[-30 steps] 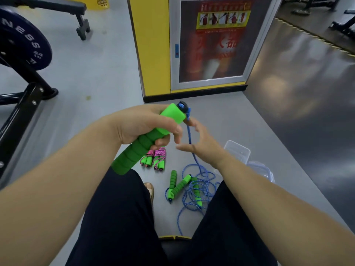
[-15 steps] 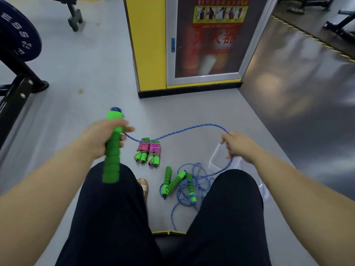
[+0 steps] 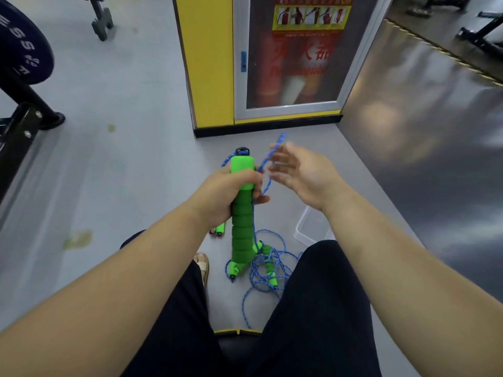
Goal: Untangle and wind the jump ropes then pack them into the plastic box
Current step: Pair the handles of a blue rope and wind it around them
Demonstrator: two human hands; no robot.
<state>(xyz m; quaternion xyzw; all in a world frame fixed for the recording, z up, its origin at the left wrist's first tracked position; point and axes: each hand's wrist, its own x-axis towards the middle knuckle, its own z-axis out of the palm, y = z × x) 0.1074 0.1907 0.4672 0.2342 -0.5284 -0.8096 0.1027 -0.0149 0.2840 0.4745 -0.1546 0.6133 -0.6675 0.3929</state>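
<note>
The green foam handle [image 3: 241, 210] is being held upright by the left hand [image 3: 228, 194], whose grip is being closed round its upper half, with the dark cap at the top left free. It is judged that the handle is being used as a core, so that the blue rope [image 3: 265, 170] can be wound round it. One strand seems to be trapped against the foam by the left fingers. The right hand [image 3: 302, 175] is being held just beside the handle top, its grip spread with straight fingers, and a loop of the rope is rising along the fingertips. Probably a turn is being led round the handle. The rest of the rope is hanging down to the floor [image 3: 136, 159], where the tangled pile [image 3: 268, 268] with other green handles is lying between the knees, not yet sorted. The plastic box [image 3: 307, 231] is standing near on the right, presumably for easy packing.

The right fingers are being blurred by motion, so it cannot be told whether the rope is being pinched or only touched. The box is being covered mostly by the right forearm and the leg, so its content is not visible. Only the ends of a small green and pink bundle [image 3: 219, 230] are showing under the left wrist. The ropes in the pile cannot be counted.
</note>
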